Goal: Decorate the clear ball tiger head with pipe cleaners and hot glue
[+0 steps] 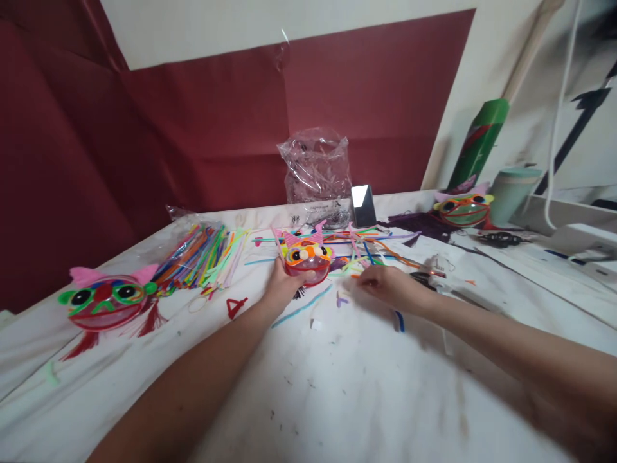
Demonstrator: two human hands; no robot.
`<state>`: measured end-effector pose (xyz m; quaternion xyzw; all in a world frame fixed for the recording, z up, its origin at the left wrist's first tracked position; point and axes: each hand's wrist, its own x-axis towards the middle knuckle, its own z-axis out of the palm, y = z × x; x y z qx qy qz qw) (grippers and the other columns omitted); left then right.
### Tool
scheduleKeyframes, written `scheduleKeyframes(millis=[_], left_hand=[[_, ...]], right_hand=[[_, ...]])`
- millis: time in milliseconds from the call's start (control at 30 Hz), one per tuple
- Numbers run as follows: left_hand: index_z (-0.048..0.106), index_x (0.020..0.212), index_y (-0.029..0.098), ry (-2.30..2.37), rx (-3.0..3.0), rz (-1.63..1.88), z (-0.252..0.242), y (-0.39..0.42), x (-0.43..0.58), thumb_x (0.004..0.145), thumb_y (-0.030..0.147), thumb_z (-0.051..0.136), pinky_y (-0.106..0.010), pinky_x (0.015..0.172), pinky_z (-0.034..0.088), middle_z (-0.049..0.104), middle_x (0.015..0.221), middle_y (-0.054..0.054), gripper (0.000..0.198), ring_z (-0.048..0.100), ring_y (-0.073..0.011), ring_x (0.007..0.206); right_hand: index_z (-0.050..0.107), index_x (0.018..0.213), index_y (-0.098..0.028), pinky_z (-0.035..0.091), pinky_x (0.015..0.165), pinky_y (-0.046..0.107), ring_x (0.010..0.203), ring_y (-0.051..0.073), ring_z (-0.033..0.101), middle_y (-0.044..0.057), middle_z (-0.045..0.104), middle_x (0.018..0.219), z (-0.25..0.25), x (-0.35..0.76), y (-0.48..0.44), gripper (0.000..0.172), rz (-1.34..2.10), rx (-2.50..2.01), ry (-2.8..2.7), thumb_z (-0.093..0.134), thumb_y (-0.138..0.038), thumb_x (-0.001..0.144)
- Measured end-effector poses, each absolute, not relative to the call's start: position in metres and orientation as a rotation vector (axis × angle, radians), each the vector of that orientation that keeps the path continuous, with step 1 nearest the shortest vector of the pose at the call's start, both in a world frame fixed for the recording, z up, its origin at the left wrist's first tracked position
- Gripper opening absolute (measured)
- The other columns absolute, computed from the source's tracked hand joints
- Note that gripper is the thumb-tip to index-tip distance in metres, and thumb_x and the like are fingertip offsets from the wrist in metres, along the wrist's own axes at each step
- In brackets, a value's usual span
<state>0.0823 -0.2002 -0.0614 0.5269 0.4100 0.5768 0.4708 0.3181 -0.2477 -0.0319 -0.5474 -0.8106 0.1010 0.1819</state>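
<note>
My left hand point(283, 284) is closed around the lower left side of a small lion-face craft point(306, 256) with pink ears, orange brows, black eyes and a clear, red-rimmed mouth. The face stands upright and looks toward me. To its right, my right hand point(385, 287) is low over the table with its fingers curled together. Its fingertips are near an orange bit and several loose pipe cleaners point(380, 241); what they pinch, if anything, I cannot make out. A light blue pipe cleaner point(301, 307) and a small purple twisted piece point(342, 299) lie in front of the face.
A finished-looking face point(107, 302) with red tassels lies at left, beside a bundle of coloured pipe cleaners point(205, 257). A red bent triangle point(235, 307) is nearby. Behind are a clear plastic bag point(318, 170) and a phone point(363, 207). A glue gun point(463, 292) and another face point(463, 209) are at right.
</note>
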Motion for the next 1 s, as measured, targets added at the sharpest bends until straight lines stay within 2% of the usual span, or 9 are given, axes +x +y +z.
scheduleKeyframes(millis=[133,200,333,467,667,800,1000], left_hand=[[0.049,0.108,0.02,1.037,1.302,1.402,-0.061,-0.202,0.081,0.051,0.021,0.084,-0.037,0.089,0.049,0.063,0.114,-0.007,0.067,0.062,-0.0224,0.102],[0.05,0.106,0.02,1.039,1.3,1.39,-0.06,-0.203,0.081,0.051,0.021,0.084,-0.036,0.088,0.05,0.064,0.113,-0.007,0.065,0.062,-0.0221,0.101],[0.051,0.102,0.02,1.038,1.296,1.371,-0.058,-0.206,0.082,0.052,0.021,0.084,-0.036,0.087,0.05,0.065,0.109,-0.007,0.059,0.063,-0.0228,0.099],[0.051,0.104,0.02,1.053,1.286,1.416,-0.063,-0.204,0.084,0.047,0.021,0.087,-0.038,0.088,0.049,0.065,0.107,-0.007,0.068,0.063,-0.0238,0.098],[0.049,0.103,0.02,1.071,1.314,1.448,-0.067,-0.206,0.087,0.047,0.027,0.089,-0.042,0.09,0.048,0.065,0.109,-0.009,0.07,0.063,-0.0249,0.1],[0.048,0.102,0.02,1.094,1.305,1.45,-0.065,-0.208,0.089,0.046,0.024,0.089,-0.041,0.09,0.048,0.065,0.106,-0.009,0.069,0.064,-0.0238,0.096],[0.048,0.104,0.019,1.082,1.318,1.455,-0.062,-0.21,0.09,0.047,0.023,0.088,-0.039,0.09,0.048,0.064,0.112,-0.01,0.07,0.062,-0.0245,0.103]], right_hand=[[0.065,0.056,-0.018,0.036,0.05,0.024,0.055,0.016,0.057,0.003,0.064,0.056,-0.043,0.285,-0.221,0.015,0.399,-1.665,-2.296,0.056,-0.015,0.068],[0.06,0.051,-0.018,0.032,0.046,0.024,0.049,0.015,0.053,0.001,0.058,0.049,-0.048,0.283,-0.215,0.013,0.43,-1.687,-2.27,0.059,-0.013,0.063],[0.056,0.055,-0.018,0.033,0.048,0.023,0.05,0.013,0.05,-0.001,0.056,0.052,-0.049,0.29,-0.216,0.013,0.456,-1.612,-2.182,0.055,-0.014,0.067],[0.054,0.064,-0.019,0.038,0.052,0.023,0.055,0.013,0.051,-0.001,0.059,0.06,-0.047,0.289,-0.223,0.014,0.438,-1.449,-2.064,0.048,-0.024,0.076],[0.057,0.074,-0.02,0.044,0.056,0.028,0.058,0.016,0.057,0.003,0.064,0.066,-0.046,0.257,-0.229,0.019,0.521,-1.125,-1.684,0.055,-0.039,0.075],[0.058,0.075,-0.021,0.045,0.056,0.03,0.058,0.017,0.058,0.003,0.065,0.067,-0.049,0.242,-0.232,0.018,0.419,-1.123,-1.623,0.054,-0.038,0.076],[0.059,0.077,-0.021,0.047,0.06,0.031,0.062,0.017,0.059,0.004,0.065,0.073,-0.063,0.25,-0.228,0.015,0.227,-1.069,-1.668,0.052,-0.033,0.081]])
